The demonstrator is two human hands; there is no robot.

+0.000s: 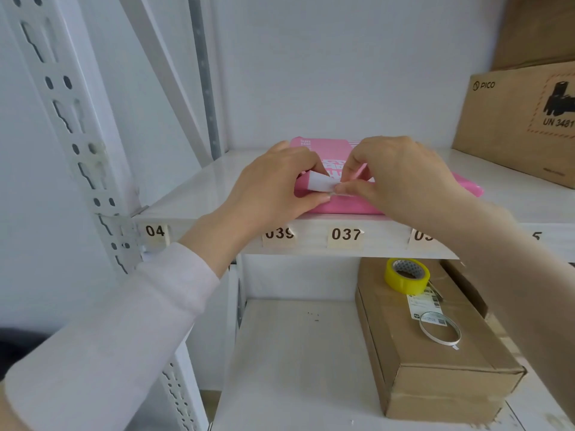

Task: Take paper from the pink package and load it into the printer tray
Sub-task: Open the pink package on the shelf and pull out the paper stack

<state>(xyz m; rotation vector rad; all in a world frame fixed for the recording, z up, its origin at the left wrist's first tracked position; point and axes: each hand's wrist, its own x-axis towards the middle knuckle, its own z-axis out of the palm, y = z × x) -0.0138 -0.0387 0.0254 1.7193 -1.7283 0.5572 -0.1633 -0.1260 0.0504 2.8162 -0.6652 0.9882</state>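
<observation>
A pink package [326, 147] of paper lies flat on the upper white shelf [193, 188], near its front edge. Both hands rest on its near end. My left hand [273, 185] pinches a white flap of the wrapper [319, 181] between thumb and fingers. My right hand [401, 172] grips the same flap from the right, its fingertips touching the left hand's. Most of the package's near side is hidden by the hands. No printer or tray is in view.
A PICO cardboard box [516, 119] stands at the right of the upper shelf. On the lower shelf a brown carton [435, 353] carries a yellow tape roll [406, 275] and a thin ring of tape [439, 329]. A white perforated upright [71, 126] stands at left.
</observation>
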